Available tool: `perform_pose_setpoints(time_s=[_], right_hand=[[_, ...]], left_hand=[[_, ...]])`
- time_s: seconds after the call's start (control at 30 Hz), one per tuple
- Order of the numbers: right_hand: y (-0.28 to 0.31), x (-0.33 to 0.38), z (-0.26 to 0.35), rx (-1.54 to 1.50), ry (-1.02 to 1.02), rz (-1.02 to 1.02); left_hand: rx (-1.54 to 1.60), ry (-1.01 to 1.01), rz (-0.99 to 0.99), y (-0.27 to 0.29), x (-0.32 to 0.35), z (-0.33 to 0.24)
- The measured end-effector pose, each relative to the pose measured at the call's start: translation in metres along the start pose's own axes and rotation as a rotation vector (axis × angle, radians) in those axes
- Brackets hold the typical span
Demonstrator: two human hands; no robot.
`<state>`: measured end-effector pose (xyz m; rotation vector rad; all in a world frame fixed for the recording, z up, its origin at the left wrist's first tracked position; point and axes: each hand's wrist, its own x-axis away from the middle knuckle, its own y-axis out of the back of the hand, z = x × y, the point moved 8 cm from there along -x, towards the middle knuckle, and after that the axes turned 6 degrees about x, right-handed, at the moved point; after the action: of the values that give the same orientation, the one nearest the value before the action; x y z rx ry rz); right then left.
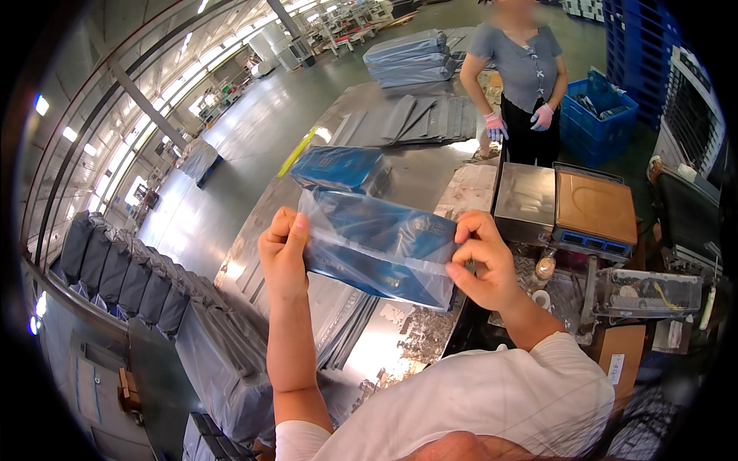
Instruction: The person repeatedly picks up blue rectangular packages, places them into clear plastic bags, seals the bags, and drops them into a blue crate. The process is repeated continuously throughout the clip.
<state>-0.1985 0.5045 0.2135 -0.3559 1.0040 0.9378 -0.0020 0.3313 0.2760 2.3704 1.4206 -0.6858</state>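
Both my hands hold up a blue package in clear plastic wrap (369, 230) above the table. My left hand (284, 242) pinches its left end between thumb and fingers. At the right end, my right hand (486, 261) grips the plastic with thumb and forefinger. A pale strip runs lengthwise across the wrap. Just behind it, a stack of similar blue packages (338, 167) lies on the metal table (419, 187). Flat grey pieces (347, 330) are piled below the package, partly hidden by it and my arm.
A person (519, 73) in pink-and-white gloves stands across the table. Flat grey sheets (430, 119) and wrapped bundles (411, 58) lie at the far end. To the right are a scale (596, 207), a blue crate (596, 127) and a tape dispenser (649, 292). Grey wrapped bundles (219, 346) stand left.
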Motion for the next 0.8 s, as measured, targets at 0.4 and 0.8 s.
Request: perform_pose_setpoints(time_s=[0.4,0.8], right_hand=[[0.002,-0.002,-0.022,-0.186,-0.051,-0.071],[0.004,0.003,-0.026,-0.225,-0.098,-0.105]], left_hand=[[0.002,0.038,0.044,-0.010,-0.018,0.007],[0.004,0.035,0.034,-0.015,-0.021,0.010]])
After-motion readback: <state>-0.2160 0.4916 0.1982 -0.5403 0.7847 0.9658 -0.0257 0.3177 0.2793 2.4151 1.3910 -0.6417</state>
